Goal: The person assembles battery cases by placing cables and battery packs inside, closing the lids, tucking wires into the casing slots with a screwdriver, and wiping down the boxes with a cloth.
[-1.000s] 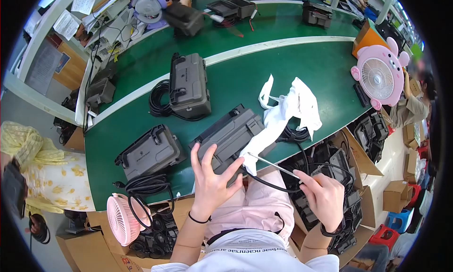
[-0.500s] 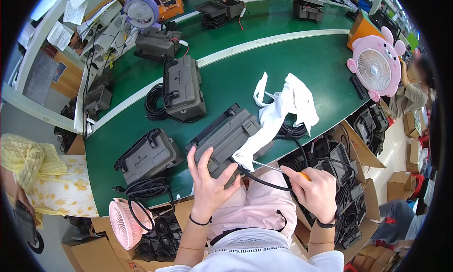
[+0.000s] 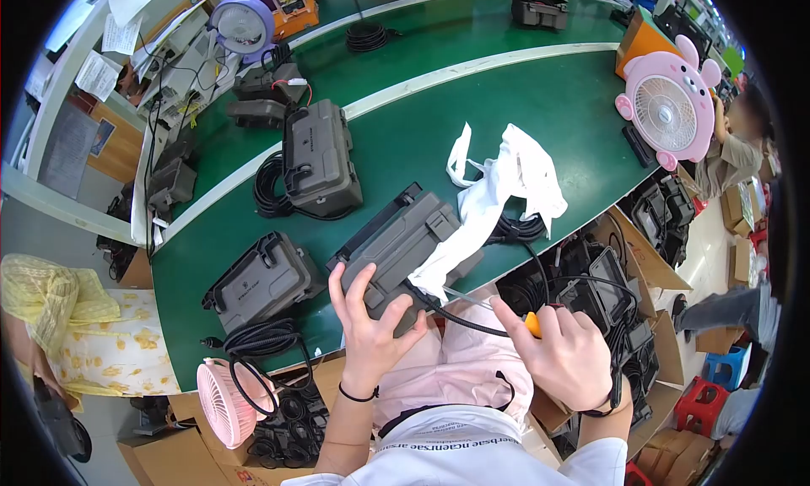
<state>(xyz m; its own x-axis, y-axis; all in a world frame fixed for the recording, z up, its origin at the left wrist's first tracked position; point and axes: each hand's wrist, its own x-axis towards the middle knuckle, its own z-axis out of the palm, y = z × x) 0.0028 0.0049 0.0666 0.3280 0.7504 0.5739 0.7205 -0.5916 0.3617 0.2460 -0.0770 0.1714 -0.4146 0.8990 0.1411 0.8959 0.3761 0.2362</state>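
Note:
My left hand (image 3: 371, 330) grips the near corner of a dark grey plastic case (image 3: 396, 237), its fingers on the top and the thumb lower down. In my right hand (image 3: 561, 351) is a screwdriver (image 3: 531, 323) with an orange handle, mostly hidden by my fingers. Its metal shaft points left toward the near side of the case, where a black cable (image 3: 472, 324) comes out. The tip is hidden at the end of a white cloth (image 3: 489, 212), which drapes over the right end of the case. A coiled black cable (image 3: 519, 229) lies partly under the cloth.
Two more grey cases, one nearer (image 3: 263, 279) and one farther (image 3: 319, 157), stand left on the green table (image 3: 413, 132) with coiled cables. A pink fan (image 3: 666, 115) stands at the right. Cartons (image 3: 666, 351) of cases and cables sit below the edge; a small pink fan (image 3: 224, 402) is lower left.
My right hand has turned and shifted slightly right and down, with the screwdriver shaft tilting. My left hand stays on the case. At the far table, an open case and another person's hand are gone from view.

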